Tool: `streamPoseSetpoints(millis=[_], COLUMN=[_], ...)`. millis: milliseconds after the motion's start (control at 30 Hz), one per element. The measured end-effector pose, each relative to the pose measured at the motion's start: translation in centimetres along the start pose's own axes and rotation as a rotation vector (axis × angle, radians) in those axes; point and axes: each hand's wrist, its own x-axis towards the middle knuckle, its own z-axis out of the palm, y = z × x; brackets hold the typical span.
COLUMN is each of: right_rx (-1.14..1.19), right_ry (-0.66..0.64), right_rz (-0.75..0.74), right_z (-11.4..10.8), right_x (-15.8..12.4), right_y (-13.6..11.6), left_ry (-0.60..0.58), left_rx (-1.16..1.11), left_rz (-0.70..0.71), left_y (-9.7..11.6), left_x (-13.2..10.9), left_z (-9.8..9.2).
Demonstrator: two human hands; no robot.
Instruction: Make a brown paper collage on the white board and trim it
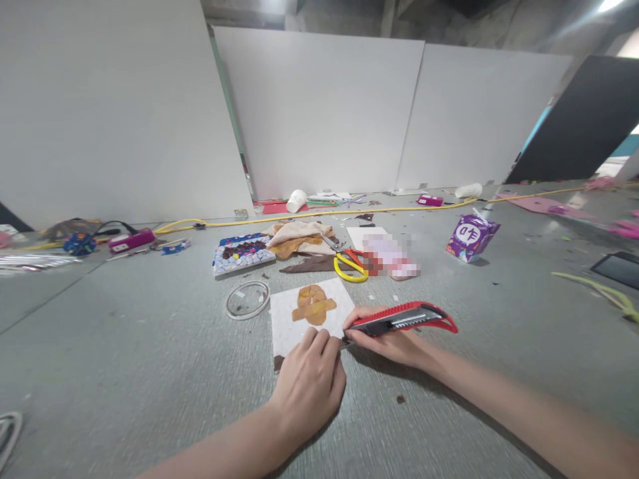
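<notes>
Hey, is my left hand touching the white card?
Touching. The head view shows the left hand resting its fingers on the white card at its near edge.

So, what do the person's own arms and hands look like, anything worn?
No gloves on the left hand or right hand; no ring, watch or bracelet shows. The left forearm and right forearm carry no sleeves within the picture.
</notes>
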Motion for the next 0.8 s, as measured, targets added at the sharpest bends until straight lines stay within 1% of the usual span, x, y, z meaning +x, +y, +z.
streamPoseSetpoints(millis=[100,233,300,367,467,633,800], right_rx=[-0.029,-0.037,-0.029,-0.031,-0.033,0.0,0.015], right_ry=[-0.013,-0.05,-0.079,-0.077,-0.041,-0.006,-0.017], right_rz=[0.024,0.125,0.146,0.158,0.136,0.055,0.035], right_z=[0.01,-0.18,-0.25,-0.2,0.01,-0.13,-0.35], right_x=[0.19,0.34,0.36,0.37,0.34,0.09,0.06], right_y=[-0.37,-0.88,-0.98,-0.91,-0.61,-0.6,-0.98], left_ry=[-0.009,-0.02,-0.028,-0.035,-0.046,-0.054,-0.059], left_rx=[0.005,0.011,0.006,0.0,0.005,0.016,0.014], left_rz=[-0.003,-0.006,-0.005,0.002,0.03,0.052,0.059], left_y=[0.03,0.06,0.04,0.0,-0.07,-0.13,-0.11], left_x=[0.0,-0.02,-0.01,-0.02,-0.07,-0.11,-0.08], left_z=[0.01,-0.01,-0.08,-0.17,-0.26,-0.26,-0.27])
